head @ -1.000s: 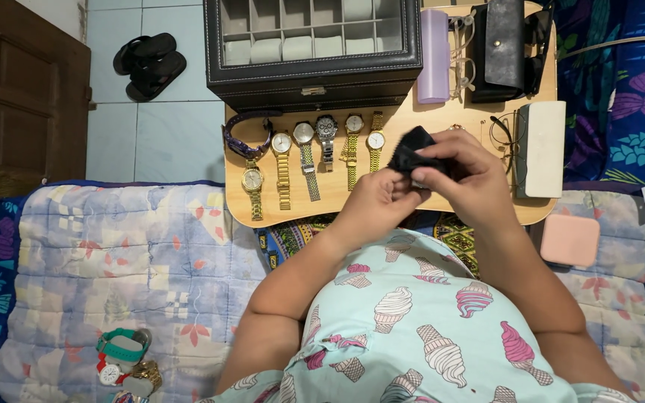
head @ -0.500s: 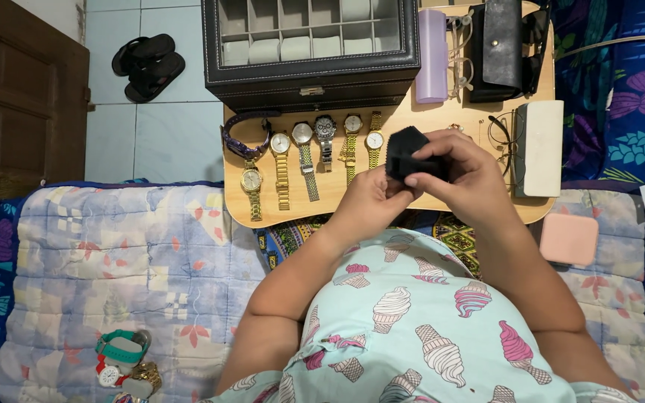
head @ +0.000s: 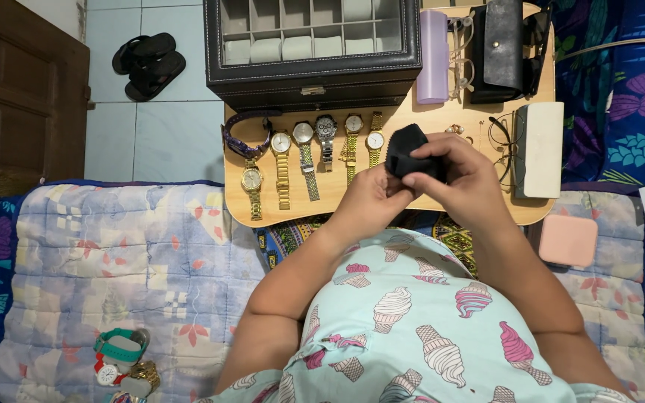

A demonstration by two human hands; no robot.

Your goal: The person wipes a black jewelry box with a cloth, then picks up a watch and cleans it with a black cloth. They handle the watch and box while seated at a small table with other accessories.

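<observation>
A small black cloth (head: pixel 406 153) is held bunched at the centre of the view, just above the near half of a wooden desk (head: pixel 322 205). It is pinched from the 3 o'clock side by the right hand (head: pixel 463 175), thumb and fingers closed over its top. The left hand (head: pixel 371 200) is pressed against it from 7 o'clock, fingers curled beneath. Whether something small is wrapped inside the cloth cannot be told.

The step in hand is judged to be wiping or polishing with the cloth. A next move would call for a steady two-handed grip and a short reach to 10 o'clock, where a row of wristwatches (head: pixel 315 153) is laid flat, gold and silver bands side by side.

Beyond the watches, at 12 o'clock, a dark watch box (head: pixel 311 82) with a clear lid is set at the far edge of the desk. A lilac case (head: pixel 434 56) and a black pouch (head: pixel 503 45) are seen at 1 o'clock. At 3 o'clock, spectacles (head: pixel 500 142) and a white case (head: pixel 540 149) crowd the right edge.

Bare wood is left only beneath the hands and along the near edge. A quilted bed cover (head: pixel 113 261) spreads at 8 o'clock, with more watches (head: pixel 122 362) heaped at 7 o'clock, well apart from the desk.
</observation>
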